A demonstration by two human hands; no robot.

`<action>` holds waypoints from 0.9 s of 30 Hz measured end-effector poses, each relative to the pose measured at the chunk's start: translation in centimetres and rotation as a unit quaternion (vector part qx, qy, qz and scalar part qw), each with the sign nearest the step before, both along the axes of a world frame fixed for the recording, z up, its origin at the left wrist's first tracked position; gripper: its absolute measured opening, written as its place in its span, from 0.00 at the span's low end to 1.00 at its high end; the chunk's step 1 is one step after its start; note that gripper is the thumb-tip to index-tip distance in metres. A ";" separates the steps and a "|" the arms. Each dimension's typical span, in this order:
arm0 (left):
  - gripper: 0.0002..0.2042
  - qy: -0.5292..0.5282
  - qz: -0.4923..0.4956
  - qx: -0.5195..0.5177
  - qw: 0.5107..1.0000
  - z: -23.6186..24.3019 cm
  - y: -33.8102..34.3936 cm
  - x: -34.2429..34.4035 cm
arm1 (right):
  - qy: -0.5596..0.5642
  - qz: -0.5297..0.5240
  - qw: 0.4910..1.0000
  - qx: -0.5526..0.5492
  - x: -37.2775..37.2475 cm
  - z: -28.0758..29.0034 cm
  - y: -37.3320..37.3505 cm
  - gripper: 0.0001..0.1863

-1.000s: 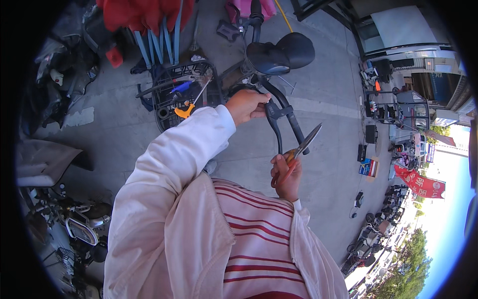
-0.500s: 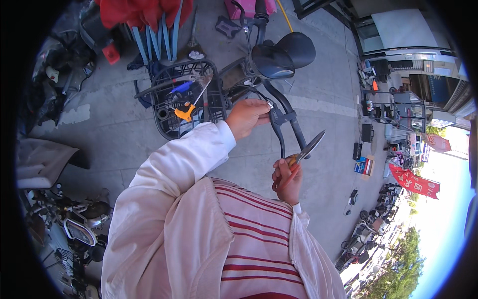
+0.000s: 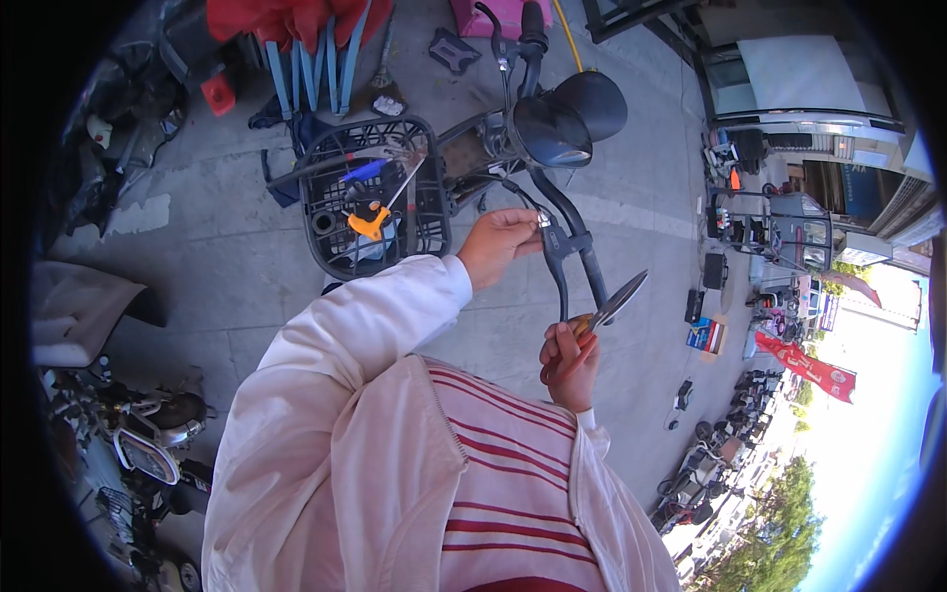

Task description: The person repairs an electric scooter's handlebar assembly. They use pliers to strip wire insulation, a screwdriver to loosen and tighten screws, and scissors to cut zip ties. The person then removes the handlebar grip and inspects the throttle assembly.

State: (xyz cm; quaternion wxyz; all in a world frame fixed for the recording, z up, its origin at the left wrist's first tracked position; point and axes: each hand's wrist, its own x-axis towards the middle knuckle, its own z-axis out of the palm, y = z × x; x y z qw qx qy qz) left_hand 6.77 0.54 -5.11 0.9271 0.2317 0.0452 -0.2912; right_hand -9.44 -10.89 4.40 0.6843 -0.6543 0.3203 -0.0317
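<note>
My left hand [image 3: 500, 247] is closed, thumb and fingers pinching at the small silver cable fitting [image 3: 544, 220] on the near end of a black brake lever [image 3: 558, 247]. That lever is mounted on a black handlebar [image 3: 595, 268]. In my right hand [image 3: 570, 373] is a pair of scissors [image 3: 621, 299] with orange-red handles, its blades together and pointing up and to the right. The right thumb and fingers are close by the lever's lower tip; whether they touch it I cannot tell.
A black wire basket [image 3: 442, 187] left of the handlebar holds an orange-handled tool [image 3: 369, 223] and a blue item [image 3: 365, 170]. Two dark round-backed mirrors [image 3: 552, 131] sit above the lever. Red cloth [image 3: 296, 25] hangs at the upper left. Parked scooters line the right.
The view has shifted slightly, with the handlebar and basket a little lower in it. Both hands keep about the same hold.
</note>
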 end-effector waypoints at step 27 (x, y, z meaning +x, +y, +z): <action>0.09 0.066 -0.101 0.227 0.966 4.8 0.1 3.1 | 0.005 -0.009 1.000 0.008 0.7 0.6 0.2 0.08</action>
